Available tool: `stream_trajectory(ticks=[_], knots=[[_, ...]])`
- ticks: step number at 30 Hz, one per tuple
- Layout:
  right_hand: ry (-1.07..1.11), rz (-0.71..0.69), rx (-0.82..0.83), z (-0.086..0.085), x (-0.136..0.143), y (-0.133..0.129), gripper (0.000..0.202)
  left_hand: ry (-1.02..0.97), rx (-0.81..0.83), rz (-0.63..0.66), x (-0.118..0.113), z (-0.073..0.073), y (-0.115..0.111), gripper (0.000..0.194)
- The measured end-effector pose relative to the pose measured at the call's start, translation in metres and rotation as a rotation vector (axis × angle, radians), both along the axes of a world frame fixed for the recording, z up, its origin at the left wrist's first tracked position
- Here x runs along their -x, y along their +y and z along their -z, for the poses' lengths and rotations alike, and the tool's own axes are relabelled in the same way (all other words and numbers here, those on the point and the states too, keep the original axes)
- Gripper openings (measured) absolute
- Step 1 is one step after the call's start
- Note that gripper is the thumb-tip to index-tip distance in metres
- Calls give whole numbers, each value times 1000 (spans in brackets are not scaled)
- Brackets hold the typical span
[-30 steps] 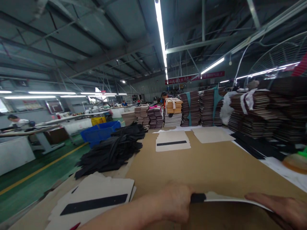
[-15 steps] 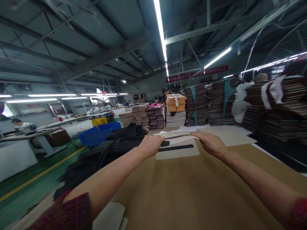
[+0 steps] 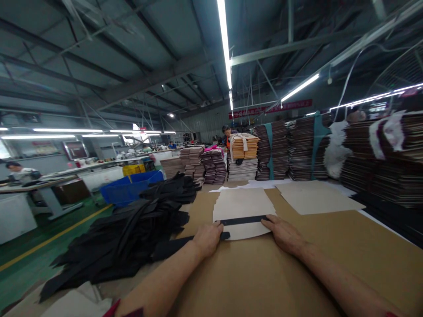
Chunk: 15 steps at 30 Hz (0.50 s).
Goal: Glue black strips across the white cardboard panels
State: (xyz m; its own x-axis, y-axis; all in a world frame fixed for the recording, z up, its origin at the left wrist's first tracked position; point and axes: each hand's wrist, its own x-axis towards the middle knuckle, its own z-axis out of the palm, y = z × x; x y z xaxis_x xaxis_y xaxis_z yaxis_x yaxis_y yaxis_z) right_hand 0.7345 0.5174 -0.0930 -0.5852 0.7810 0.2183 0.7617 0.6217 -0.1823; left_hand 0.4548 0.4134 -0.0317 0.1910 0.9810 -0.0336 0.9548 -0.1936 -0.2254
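Observation:
A black strip (image 3: 246, 220) lies straight across the near part of an off-white sheet (image 3: 244, 203), which has several others fanned out behind it. At the strip's left end, my left hand (image 3: 208, 240) is closed, its thumb and fingertips pinching there. A second black strip (image 3: 172, 247) passes under that hand, and its rounded tip shows beyond the fingers. My right hand (image 3: 287, 233) is closed at the right end, fingers on the strip and the sheet's edge. The undersides of both hands are hidden.
A heap of black strips (image 3: 125, 224) lies to the left on the brown-topped table (image 3: 251, 281). More off-white sheets (image 3: 317, 197) lie at the right. Tall stacks of dark panels (image 3: 304, 149) line the back. A blue bin (image 3: 128, 187) stands beyond the heap; one person (image 3: 227, 132) is behind the stacks.
Both hands have come lower in view, towards me. The strip between them, held up over the sheets before, now lies flat across the near sheet. The view has also shifted slightly.

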Motion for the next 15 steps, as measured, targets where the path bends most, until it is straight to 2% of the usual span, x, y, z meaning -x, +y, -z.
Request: stream_trajectory(ticks=[5,7,9,12,15], knots=[[17,-18,80,-5,-11,1,64,15,57,-48,-5,-15,0,59],[20,-9,107,-9,-33,8,71,19,55,-78,-8,-26,2,55],[31,63,110,-13,-66,19,74,19,56,-79,-19,-38,3,43],[62,286,75,-15,-127,38,67,-8,58,-18,-61,-44,0,34],[89,543,37,-9,-185,58,57,-99,74,126,-123,-27,-10,36]])
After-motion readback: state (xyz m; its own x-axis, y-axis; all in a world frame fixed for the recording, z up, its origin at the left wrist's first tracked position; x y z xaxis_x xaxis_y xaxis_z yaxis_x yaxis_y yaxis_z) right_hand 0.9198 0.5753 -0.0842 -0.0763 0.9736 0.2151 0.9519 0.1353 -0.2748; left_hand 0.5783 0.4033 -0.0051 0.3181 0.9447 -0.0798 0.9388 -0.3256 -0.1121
